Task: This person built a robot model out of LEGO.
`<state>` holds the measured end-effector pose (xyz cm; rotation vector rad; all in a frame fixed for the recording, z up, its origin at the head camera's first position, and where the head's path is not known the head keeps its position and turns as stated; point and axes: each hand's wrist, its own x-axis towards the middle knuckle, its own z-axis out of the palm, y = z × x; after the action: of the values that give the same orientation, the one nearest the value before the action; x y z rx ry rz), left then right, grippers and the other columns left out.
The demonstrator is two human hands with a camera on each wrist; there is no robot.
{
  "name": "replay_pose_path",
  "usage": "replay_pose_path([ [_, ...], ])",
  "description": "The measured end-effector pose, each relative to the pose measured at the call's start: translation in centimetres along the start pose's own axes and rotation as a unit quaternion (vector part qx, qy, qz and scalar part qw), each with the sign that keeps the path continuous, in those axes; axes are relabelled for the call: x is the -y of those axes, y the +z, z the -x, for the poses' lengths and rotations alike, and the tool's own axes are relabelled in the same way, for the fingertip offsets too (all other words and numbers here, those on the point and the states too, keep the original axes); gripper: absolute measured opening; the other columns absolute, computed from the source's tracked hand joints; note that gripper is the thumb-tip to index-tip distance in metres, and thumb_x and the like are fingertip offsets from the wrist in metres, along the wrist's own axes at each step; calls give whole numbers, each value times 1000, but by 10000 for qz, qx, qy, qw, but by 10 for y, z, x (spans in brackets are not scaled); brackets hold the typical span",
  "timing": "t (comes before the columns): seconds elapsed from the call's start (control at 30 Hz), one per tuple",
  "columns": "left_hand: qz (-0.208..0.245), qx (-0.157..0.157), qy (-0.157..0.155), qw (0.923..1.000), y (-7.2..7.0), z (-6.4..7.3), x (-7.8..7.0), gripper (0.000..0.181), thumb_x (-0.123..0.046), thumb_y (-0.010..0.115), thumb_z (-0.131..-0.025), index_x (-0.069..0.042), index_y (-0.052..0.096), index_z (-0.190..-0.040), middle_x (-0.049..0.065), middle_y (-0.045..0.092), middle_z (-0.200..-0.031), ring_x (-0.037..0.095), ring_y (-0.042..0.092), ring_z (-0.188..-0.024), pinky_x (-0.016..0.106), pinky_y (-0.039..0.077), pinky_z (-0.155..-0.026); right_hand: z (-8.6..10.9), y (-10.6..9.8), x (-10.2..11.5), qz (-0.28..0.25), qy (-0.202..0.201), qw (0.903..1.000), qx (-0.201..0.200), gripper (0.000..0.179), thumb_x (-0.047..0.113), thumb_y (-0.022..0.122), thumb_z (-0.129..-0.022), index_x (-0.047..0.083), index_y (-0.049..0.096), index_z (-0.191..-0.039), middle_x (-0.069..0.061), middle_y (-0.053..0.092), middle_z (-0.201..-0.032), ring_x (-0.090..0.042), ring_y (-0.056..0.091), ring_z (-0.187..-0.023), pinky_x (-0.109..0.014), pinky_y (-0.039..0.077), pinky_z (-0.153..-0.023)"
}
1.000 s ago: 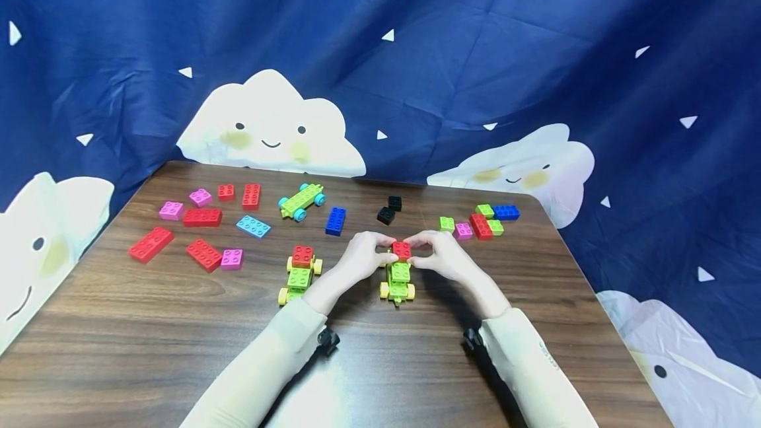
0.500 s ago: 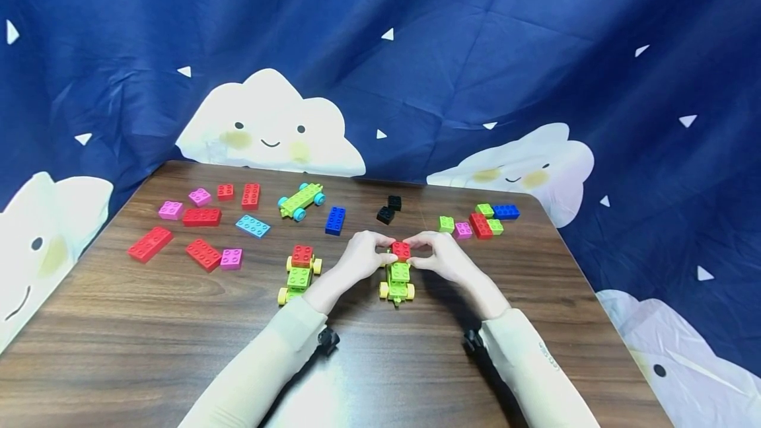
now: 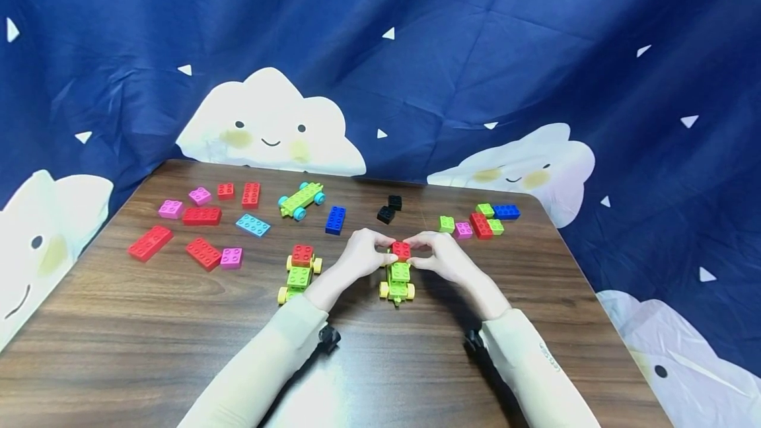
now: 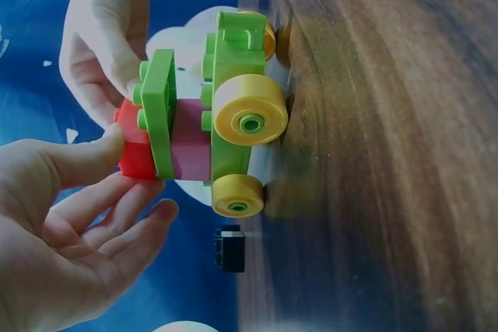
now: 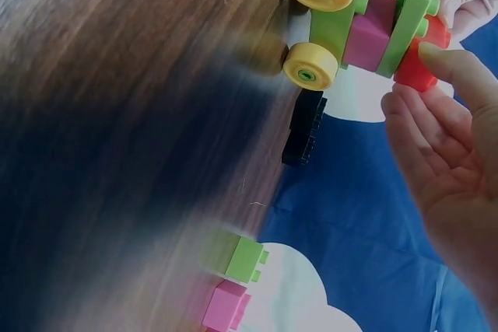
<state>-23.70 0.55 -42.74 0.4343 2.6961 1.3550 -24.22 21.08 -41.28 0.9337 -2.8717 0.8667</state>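
My left hand (image 3: pixel 360 257) and right hand (image 3: pixel 444 256) pinch a red brick (image 3: pixel 401 251) from either side. The brick sits on top of a toy car with a green wheeled base (image 4: pixel 231 153) and yellow wheels. Between base and brick, the wrist views show a pink brick (image 4: pixel 191 141) and a green plate (image 4: pixel 161 114). My left thumb presses the red brick in the left wrist view; my right thumb touches it in the right wrist view. Beside my left forearm stands a similar car with a red brick (image 3: pixel 302 255) and a green piece (image 3: pixel 299 277), partly hidden by the sleeve.
Red, pink and light-blue bricks lie at the left, such as a long red brick (image 3: pixel 150 243). Behind stand a green car base (image 3: pixel 302 200) with blue wheels, a blue brick (image 3: pixel 335 220) and black bricks (image 3: pixel 386 214). More bricks, including a red brick (image 3: pixel 481 226), lie back right.
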Motion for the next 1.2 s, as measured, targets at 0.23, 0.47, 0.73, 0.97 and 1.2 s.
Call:
replay_pose_path([
  [0.23,93,-21,-144,9999,0,1,0,33,-20,76,-85,-8,73,-115,9,72,-115,26,62,-116,42,51,-96,-1,1,3,123,-2,9999,14,33,10,75,-83,0,69,-114,-14,73,-107,-28,68,-101,-44,54,-91],
  [0.47,112,-48,-177,9998,-1,2,0,33,-21,77,-85,-7,73,-115,9,72,-116,27,62,-117,43,51,-97,-1,1,4,96,-8,10000,-20,33,9,75,-83,0,69,-114,-14,73,-107,-28,68,-101,-44,54,-90],
  [0.73,15,-49,-81,10000,-3,3,0,33,-20,76,-86,-7,73,-116,9,72,-115,27,63,-115,43,51,-95,-1,2,6,78,-16,10000,10,35,10,75,-83,-1,68,-115,-15,72,-109,-28,68,-101,-45,54,-91],
  [0.97,2,-66,30,10000,0,4,0,33,-19,75,-86,-5,72,-115,10,72,-114,27,65,-112,42,52,-93,0,4,2,-68,78,9999,-60,35,11,74,-84,0,69,-116,-15,71,-111,-28,67,-103,-45,53,-92],
  [1.2,-30,0,31,10000,2,3,-2,34,-19,74,-87,-3,71,-117,12,72,-115,26,64,-113,41,52,-95,2,4,0,-298,152,9994,-91,34,10,74,-84,0,68,-116,-15,71,-111,-28,67,-103,-46,53,-92],
])
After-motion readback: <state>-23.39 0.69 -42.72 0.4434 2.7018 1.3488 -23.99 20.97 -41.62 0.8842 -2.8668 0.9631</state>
